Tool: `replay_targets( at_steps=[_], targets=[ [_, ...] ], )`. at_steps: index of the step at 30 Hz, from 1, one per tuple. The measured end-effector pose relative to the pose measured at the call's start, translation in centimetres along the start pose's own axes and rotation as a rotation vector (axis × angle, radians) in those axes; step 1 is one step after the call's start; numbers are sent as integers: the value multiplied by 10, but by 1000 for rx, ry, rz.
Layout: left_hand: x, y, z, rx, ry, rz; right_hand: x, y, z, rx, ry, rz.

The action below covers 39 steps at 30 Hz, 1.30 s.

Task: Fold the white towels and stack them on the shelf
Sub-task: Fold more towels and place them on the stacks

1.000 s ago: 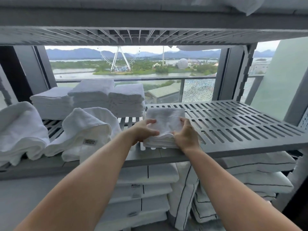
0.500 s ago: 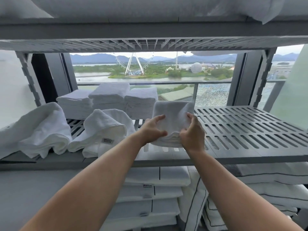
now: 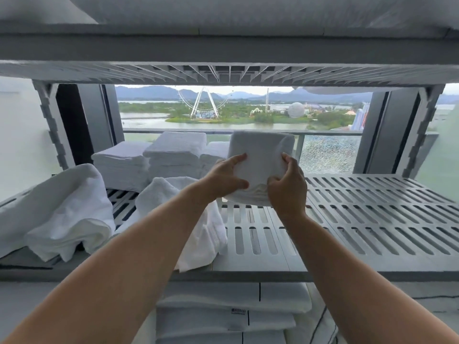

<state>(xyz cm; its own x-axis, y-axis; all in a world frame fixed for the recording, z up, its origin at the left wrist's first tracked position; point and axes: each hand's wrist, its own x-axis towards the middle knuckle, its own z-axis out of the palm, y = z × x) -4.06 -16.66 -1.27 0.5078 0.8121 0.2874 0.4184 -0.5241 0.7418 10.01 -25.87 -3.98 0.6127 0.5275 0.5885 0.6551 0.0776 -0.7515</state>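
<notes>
Folded white towel [image 3: 260, 155] sits between our two hands over the middle of the slatted grey shelf [image 3: 372, 219], tilted so its flat near face turns towards us. We cannot tell whether its lower edge touches the slats. Our left hand [image 3: 223, 180] grips its left side, with one of its fingers [image 3: 237, 158] laid out straight across the near face and another digit curled in lower down against the cloth. Our right hand [image 3: 288, 189] pinches the right side, its fingers bent over the edge and the thumb pressed into the bunched lower folds. Neither hand is spread wide, and both are closed on the cloth. We count one towel in the hands. On the far left of the shelf stand three stacks of folded towels, side by side: a low left stack [image 3: 121, 165], a taller middle stack [image 3: 176, 155] and a right stack [image 3: 213, 155] partly hidden behind the held towel. Nearer us lie two loose towels, unfolded: one heaped at the left edge [image 3: 62, 212], one [image 3: 198, 219] under our left forearm. Below the shelf we see piled white bedding [image 3: 223, 301].
</notes>
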Motion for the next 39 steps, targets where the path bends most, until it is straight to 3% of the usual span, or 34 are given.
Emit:
replay_targets(
  at_steps=[8,23,39],
  targets=[
    [68,-20,-43,82,28,89,45,-20,55,34,71,-11],
    [143,-41,-79,5,132,45,122,-26,119,92,20,-90],
    [198,-60,-78,120,217,-15,184,0,171,182,-218,-12]
  ],
)
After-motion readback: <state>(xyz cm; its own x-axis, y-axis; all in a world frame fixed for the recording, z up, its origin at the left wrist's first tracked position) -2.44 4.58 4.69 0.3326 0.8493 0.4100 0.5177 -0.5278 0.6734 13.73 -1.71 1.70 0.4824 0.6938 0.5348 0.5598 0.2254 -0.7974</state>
